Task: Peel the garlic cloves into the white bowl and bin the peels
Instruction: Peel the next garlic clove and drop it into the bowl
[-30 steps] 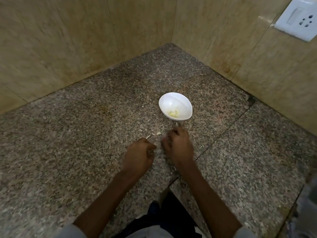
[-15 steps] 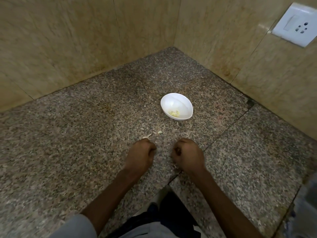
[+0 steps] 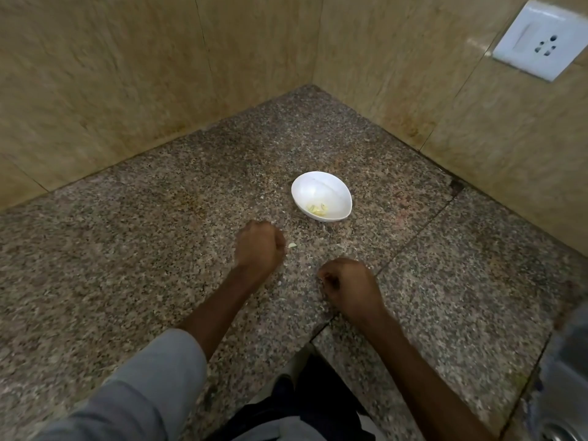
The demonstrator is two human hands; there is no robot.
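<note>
One white bowl (image 3: 313,186) is sitting upright on the speckled granite counter (image 3: 127,249), out toward the corner where the two tan tiled walls (image 3: 111,90) are meeting. It is smooth and glossy, and looks egg-shaped from this angle. A small cluster of pale yellow peeled garlic cloves (image 3: 316,210) is lying in its near side; the pieces are too small to count surely, though three or four seem to be showing. On the counter, one pale scrap (image 3: 292,246) is lying just beside the left hand (image 3: 259,246), between that hand and the bowl, and whether it is a clove or a peel cannot be told. One fainter fleck (image 3: 340,246) is lying farther right, near the bowl's foot. Two hands are showing. The left one is resting knuckles-up on the granite with its fingers curled under, and whether they are holding anything cannot be told. The right hand (image 3: 350,286) is sitting nearer the body, apart from the left, likewise curled into a loose fist with its contents hidden. A grey sleeve (image 3: 143,386) is covering the left forearm. One white wall socket (image 3: 541,39) is showing at the upper right, and the edge of one steel sink (image 3: 563,377) is blurring at the lower right.
</note>
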